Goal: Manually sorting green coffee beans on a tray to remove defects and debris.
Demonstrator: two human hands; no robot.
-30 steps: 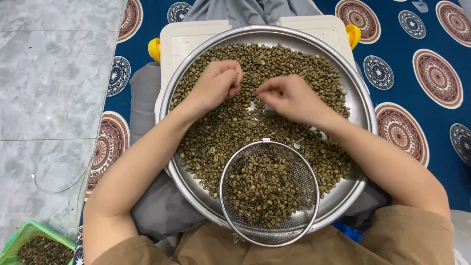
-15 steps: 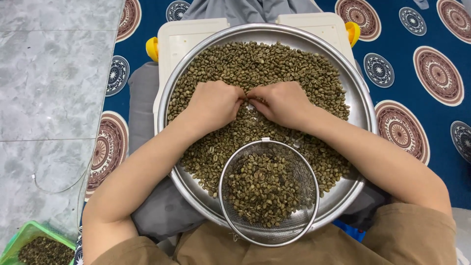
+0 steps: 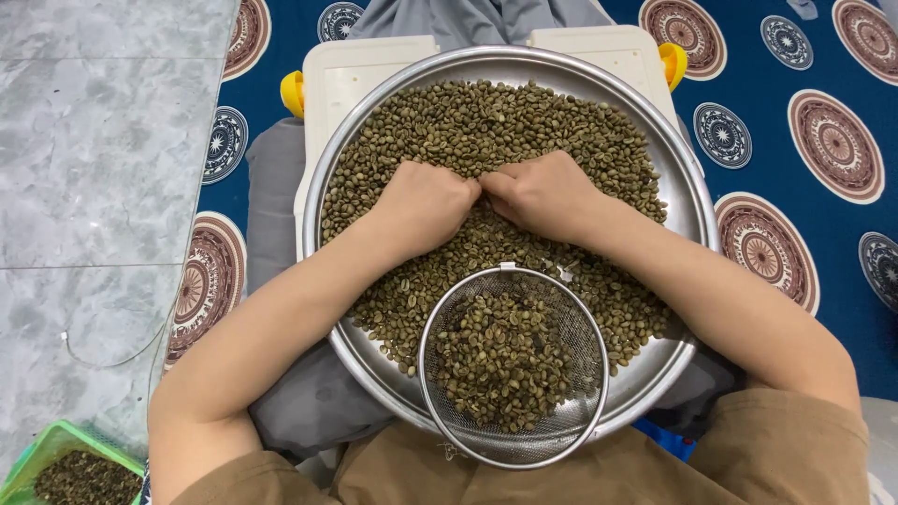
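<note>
A wide round steel tray (image 3: 697,210) holds a thick layer of green coffee beans (image 3: 486,131). My left hand (image 3: 426,206) and my right hand (image 3: 543,194) rest on the beans at the tray's middle, knuckles touching, fingers curled down into the beans. Whether beans are gripped inside the fists is hidden. A round wire-mesh sieve (image 3: 582,411) with more beans in it sits on the near part of the tray, below both hands.
The tray rests on a white plastic stool or crate (image 3: 360,75) with yellow caps. A blue patterned mat (image 3: 804,140) lies to the right, grey marble floor (image 3: 103,159) to the left. A green basket (image 3: 51,449) of beans stands at bottom left.
Both hands have drawn together and toward me across the beans, from apart near the tray's far side to touching at its middle, fingers curling in.
</note>
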